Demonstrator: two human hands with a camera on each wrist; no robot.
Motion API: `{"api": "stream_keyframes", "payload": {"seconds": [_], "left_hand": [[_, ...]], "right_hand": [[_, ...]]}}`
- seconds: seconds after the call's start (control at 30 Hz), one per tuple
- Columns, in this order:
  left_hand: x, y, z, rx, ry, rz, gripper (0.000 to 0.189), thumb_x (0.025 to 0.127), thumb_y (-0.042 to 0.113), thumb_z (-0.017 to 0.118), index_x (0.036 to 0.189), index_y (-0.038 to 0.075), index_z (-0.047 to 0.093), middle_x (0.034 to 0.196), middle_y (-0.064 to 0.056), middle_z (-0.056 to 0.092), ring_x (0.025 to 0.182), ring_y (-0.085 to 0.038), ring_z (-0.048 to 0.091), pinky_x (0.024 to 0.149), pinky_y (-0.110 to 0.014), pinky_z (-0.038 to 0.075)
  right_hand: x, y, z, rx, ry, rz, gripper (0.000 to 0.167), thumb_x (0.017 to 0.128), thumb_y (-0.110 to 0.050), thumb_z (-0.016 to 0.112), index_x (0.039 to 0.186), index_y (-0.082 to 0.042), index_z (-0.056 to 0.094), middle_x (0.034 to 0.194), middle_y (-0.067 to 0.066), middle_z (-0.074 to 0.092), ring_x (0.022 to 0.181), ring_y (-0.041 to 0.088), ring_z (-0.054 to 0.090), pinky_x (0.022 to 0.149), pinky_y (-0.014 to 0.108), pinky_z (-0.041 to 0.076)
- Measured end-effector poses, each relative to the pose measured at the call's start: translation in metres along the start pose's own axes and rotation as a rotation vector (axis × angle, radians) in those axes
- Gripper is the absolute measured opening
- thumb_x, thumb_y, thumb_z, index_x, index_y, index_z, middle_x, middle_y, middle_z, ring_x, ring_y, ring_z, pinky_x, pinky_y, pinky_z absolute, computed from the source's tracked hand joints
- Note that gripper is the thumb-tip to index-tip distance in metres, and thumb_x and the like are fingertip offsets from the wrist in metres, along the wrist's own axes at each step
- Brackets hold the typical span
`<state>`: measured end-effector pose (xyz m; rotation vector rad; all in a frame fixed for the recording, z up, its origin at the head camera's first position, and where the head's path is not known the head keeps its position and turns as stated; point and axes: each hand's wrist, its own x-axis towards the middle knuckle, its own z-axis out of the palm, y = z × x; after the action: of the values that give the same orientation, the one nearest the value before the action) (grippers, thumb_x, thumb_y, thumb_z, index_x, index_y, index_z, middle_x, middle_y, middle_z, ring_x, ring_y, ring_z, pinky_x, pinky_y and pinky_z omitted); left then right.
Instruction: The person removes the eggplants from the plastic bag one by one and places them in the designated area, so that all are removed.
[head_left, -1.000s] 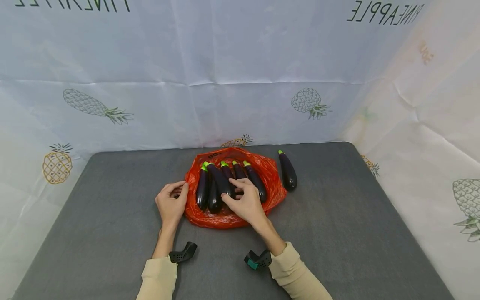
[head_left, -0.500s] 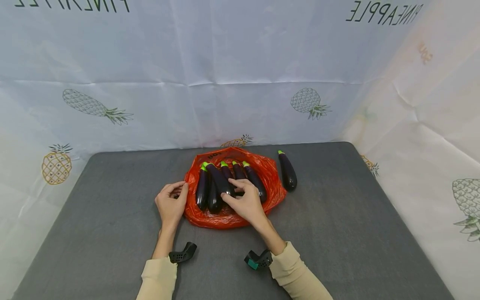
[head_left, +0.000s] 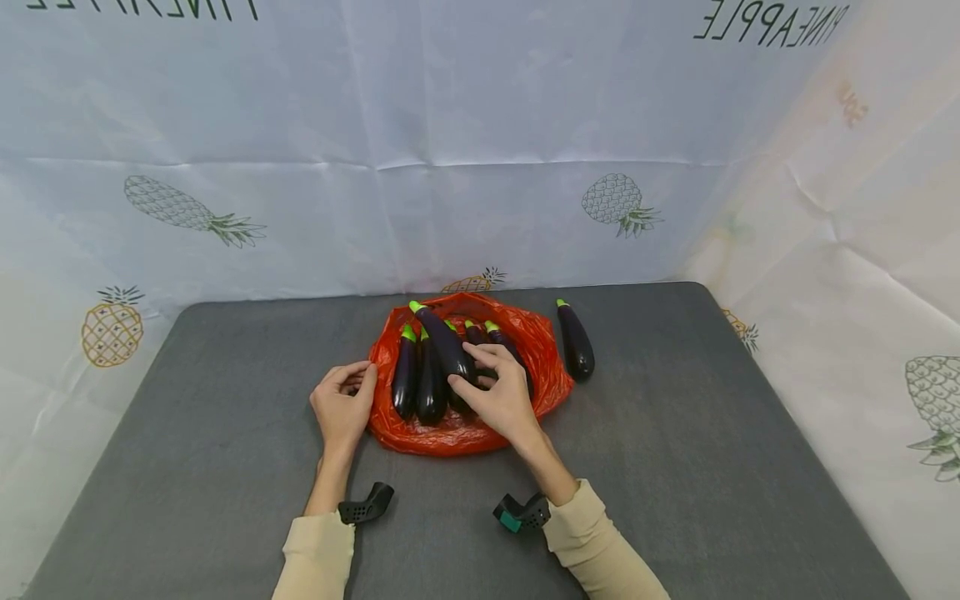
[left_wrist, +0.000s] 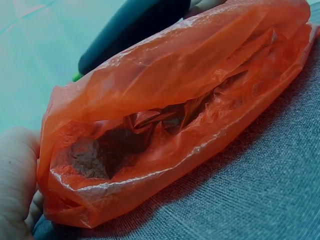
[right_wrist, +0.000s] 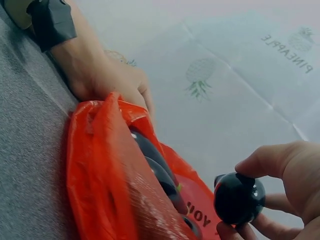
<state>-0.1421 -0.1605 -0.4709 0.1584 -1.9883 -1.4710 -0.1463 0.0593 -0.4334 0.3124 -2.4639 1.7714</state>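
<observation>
Left grip (left_wrist: pixel 17 177) on the red plastic bag (left_wrist: pixel 145 95), dark eggplant (left_wrist: pixel 131 37) behind.

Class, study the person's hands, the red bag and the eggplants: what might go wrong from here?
The held eggplant might slip, since the right hand pinches it near its rounded end. The crinkled red bag might tear where the left hand pinches its edge. The loose eggplant beside the bag might roll if bumped, as no hand holds it.

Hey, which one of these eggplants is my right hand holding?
The raised eggplant, its blunt end pinched by your right hand; the others lie lower, in the red bag, except one on the table beside it.
</observation>
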Motion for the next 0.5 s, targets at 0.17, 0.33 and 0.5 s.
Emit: {"api": "stream_keyframes", "payload": {"seconds": [0.17,0.33,0.5], "left_hand": [[0.000,0.001,0.000,-0.001,-0.001,-0.005,0.008,0.086,-0.008,0.074,0.090,-0.016,0.075,0.080,-0.031,0.068,0.066,0.003,0.057,0.064,-0.004,0.046],[0.000,0.001,0.000,-0.002,-0.001,-0.006,0.008,0.086,-0.009,0.074,0.090,-0.016,0.075,0.081,-0.031,0.068,0.066,0.003,0.057,0.064,-0.004,0.046],[0.000,0.002,0.000,0.004,0.001,0.000,0.008,0.086,-0.009,0.074,0.090,-0.016,0.075,0.080,-0.030,0.068,0.066,0.004,0.057,0.064,-0.004,0.046]], "right_hand": [[0.002,0.001,-0.005,0.031,0.006,-0.002,0.051,0.087,-0.013,0.081,0.135,-0.005,0.067,0.131,0.015,0.061,0.110,0.030,0.061,0.093,0.050,0.060],[0.005,0.001,-0.010,0.040,0.027,-0.010,0.050,0.086,-0.012,0.081,0.134,-0.005,0.067,0.129,0.015,0.062,0.109,0.030,0.061,0.092,0.050,0.060],[0.007,0.000,-0.016,0.043,0.051,-0.004,0.051,0.086,-0.012,0.081,0.135,-0.006,0.067,0.130,0.015,0.062,0.108,0.030,0.061,0.092,0.051,0.060]]}}
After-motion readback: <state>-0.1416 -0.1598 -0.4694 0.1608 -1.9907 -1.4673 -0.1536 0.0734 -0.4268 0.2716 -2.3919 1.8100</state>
